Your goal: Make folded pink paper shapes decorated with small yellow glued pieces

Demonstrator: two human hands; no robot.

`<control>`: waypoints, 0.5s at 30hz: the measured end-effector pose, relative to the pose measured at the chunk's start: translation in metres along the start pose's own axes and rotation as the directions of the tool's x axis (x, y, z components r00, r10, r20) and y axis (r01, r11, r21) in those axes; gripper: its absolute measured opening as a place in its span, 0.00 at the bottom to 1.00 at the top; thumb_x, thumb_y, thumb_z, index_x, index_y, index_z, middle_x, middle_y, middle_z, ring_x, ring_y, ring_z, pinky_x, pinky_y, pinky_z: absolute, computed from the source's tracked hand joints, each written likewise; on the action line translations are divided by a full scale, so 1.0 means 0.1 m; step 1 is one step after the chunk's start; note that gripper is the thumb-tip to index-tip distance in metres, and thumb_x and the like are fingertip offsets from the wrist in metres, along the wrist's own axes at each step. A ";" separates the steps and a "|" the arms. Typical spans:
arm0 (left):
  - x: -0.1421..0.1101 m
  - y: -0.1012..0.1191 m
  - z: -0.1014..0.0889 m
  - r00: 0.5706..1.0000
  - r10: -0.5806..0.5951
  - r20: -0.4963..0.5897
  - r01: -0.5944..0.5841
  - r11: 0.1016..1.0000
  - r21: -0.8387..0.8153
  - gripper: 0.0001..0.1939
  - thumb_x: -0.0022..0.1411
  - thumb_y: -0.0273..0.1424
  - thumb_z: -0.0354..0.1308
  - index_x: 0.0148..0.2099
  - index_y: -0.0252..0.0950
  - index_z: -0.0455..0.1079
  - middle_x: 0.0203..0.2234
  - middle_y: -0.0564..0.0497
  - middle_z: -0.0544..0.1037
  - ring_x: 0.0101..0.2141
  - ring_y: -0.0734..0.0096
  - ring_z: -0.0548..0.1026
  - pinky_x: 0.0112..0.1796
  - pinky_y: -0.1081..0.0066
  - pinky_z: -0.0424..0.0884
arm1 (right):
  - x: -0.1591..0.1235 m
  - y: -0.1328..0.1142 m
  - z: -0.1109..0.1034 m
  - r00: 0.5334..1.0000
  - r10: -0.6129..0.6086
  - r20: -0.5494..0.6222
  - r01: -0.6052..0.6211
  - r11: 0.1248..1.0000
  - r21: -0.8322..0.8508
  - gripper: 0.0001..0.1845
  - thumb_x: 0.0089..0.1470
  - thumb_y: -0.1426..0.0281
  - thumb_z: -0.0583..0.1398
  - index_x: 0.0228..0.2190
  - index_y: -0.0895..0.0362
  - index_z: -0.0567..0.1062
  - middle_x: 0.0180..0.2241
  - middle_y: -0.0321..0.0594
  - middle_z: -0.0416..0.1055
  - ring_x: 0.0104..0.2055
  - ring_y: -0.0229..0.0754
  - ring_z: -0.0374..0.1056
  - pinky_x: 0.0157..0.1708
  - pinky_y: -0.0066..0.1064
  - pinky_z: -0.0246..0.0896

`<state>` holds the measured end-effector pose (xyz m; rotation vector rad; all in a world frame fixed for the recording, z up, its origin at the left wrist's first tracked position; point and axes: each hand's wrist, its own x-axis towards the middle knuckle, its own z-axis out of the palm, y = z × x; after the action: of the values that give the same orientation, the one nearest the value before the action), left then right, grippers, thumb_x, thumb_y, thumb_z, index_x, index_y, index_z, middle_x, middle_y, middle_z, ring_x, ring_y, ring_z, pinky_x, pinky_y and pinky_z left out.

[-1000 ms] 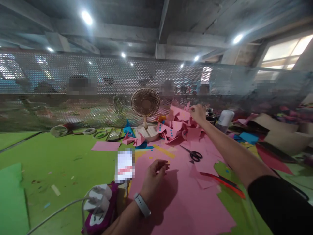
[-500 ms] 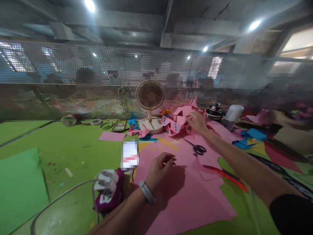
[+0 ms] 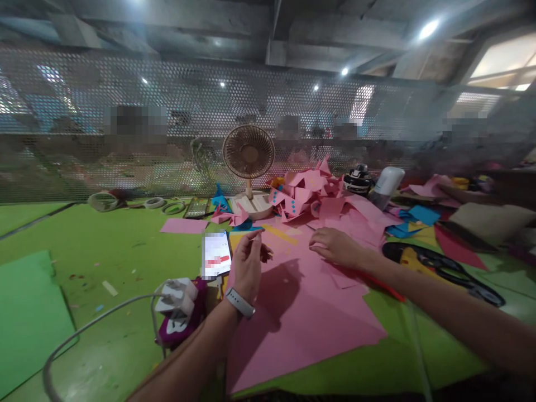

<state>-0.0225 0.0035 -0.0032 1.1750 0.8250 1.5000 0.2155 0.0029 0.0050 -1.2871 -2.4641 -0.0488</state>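
My left hand (image 3: pixel 248 262), with a light-banded watch on its wrist, is raised over the left part of a large pink sheet (image 3: pixel 310 329). Its thumb and fingertips are drawn together; whatever is between them is too small to make out. My right hand (image 3: pixel 337 247) hovers palm down above the sheet's right side, fingers stretched to the left, nothing seen in them. It covers the spot where black-handled scissors lay. Behind it rises a heap of folded pink paper pieces (image 3: pixel 312 187), some with blue dots. A lit phone (image 3: pixel 216 254) lies left of my left hand.
A small fan (image 3: pixel 249 153) stands before the perforated metal screen (image 3: pixel 167 100). Left lie a purple power strip (image 3: pixel 167 334) with plugs and a cable, and a green sheet (image 3: pixel 31 324). Tape rolls (image 3: pixel 103 201) sit behind. Right are a white-capped bottle (image 3: pixel 387 187) and a black oval object (image 3: pixel 452 273).
My right hand has come back from the pink paper heap, down toward me, over the scissors' place. My left hand has risen and turned upright, fingertips coming together. The view has shifted slightly.
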 end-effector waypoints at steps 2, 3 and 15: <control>0.01 0.04 0.00 0.999 0.036 -0.030 -0.037 0.999 -0.024 0.15 0.57 0.39 0.54 0.43 0.34 0.65 0.17 0.57 0.68 0.18 0.79 0.66 0.21 0.78 0.61 | 0.03 -0.06 0.03 1.000 0.005 0.017 -0.006 1.000 0.017 0.11 0.54 0.72 0.52 0.32 0.55 0.75 0.33 0.41 0.73 0.37 0.42 0.66 0.38 0.33 0.59; 0.02 0.05 0.00 0.998 0.048 -0.037 -0.049 0.998 -0.029 0.15 0.57 0.38 0.54 0.43 0.34 0.65 0.16 0.57 0.68 0.18 0.79 0.66 0.21 0.78 0.61 | 0.06 -0.09 0.04 1.000 0.006 0.022 -0.007 1.000 0.021 0.11 0.53 0.73 0.52 0.32 0.55 0.75 0.33 0.41 0.73 0.37 0.41 0.66 0.37 0.32 0.59; 0.05 0.02 -0.03 0.999 0.048 -0.017 -0.049 0.998 -0.031 0.14 0.57 0.38 0.54 0.44 0.37 0.66 0.18 0.58 0.69 0.18 0.80 0.66 0.21 0.78 0.60 | -0.48 -0.24 -0.06 0.991 0.129 -0.014 -0.130 0.990 -0.059 0.14 0.57 0.63 0.51 0.26 0.55 0.71 0.27 0.41 0.70 0.32 0.44 0.65 0.32 0.33 0.56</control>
<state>-0.0256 0.0082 -0.0008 1.1686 0.7862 1.5582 0.2230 -0.0498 -0.0020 -1.4658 -2.3809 -0.0970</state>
